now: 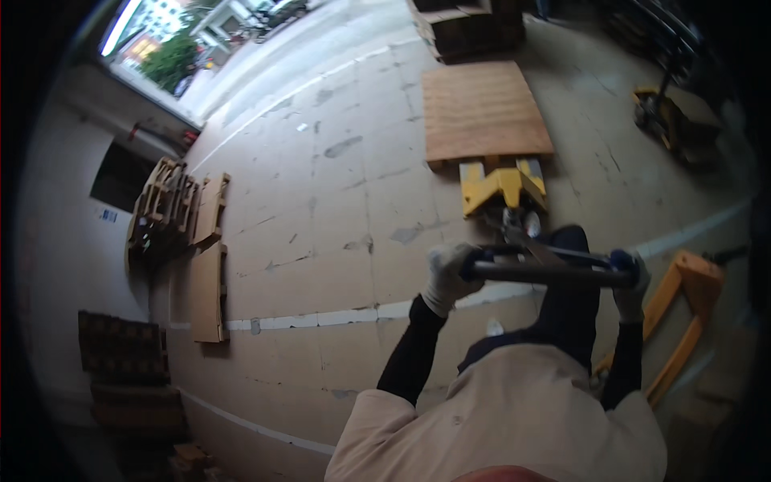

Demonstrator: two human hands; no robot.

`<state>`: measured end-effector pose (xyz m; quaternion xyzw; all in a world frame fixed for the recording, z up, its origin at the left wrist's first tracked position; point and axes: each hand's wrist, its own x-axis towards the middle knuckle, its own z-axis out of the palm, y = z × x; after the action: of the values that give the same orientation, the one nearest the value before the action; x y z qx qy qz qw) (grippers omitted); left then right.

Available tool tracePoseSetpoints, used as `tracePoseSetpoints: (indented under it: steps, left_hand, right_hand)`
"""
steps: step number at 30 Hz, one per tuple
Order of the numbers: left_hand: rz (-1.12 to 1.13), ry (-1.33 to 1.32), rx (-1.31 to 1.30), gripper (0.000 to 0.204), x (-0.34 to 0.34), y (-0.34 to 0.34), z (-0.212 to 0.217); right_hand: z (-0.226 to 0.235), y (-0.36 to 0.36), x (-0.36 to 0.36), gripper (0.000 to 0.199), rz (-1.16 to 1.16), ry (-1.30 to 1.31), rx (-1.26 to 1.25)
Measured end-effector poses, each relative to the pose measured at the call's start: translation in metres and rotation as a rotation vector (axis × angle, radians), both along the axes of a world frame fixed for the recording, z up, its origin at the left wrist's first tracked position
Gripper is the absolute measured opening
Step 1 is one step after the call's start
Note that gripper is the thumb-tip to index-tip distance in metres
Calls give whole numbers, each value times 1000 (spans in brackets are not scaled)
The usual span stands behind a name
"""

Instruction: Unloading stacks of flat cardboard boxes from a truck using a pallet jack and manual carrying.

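Both my hands wear light work gloves and grip the two ends of a pallet jack handle in front of my body. My left hand is wrapped round the left grip, and my right hand closes round the right one, its fingers partly hidden. Beyond the handle stands the yellow pallet jack body, with a wheel below the handle's base. Its forks run under a wooden pallet with a flat, bare plywood top.
More pallets lean against the left wall, beside flat boards. An orange pallet jack stands close on my right, another yellow one at far right. Dark boxes sit beyond the pallet. A doorway opens outdoors at upper left.
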<state>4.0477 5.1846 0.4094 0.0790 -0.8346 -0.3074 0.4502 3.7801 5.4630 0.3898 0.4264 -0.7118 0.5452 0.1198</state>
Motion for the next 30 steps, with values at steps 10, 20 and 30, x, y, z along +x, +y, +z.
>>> tracePoseSetpoints:
  steps: [10, 20, 30]
  left_hand:
    - [58, -167, -27, 19, 9, 46, 4]
    - [-51, -803, -157, 37, 62, 85, 16]
    - [161, -934, -181, 40, 102, 181, -48]
  right_hand:
    - [13, 25, 0, 19, 74, -254, 59]
    - [77, 50, 54, 55, 698, 18, 1047]
    - [27, 88, 169, 31, 327, 228, 1235]
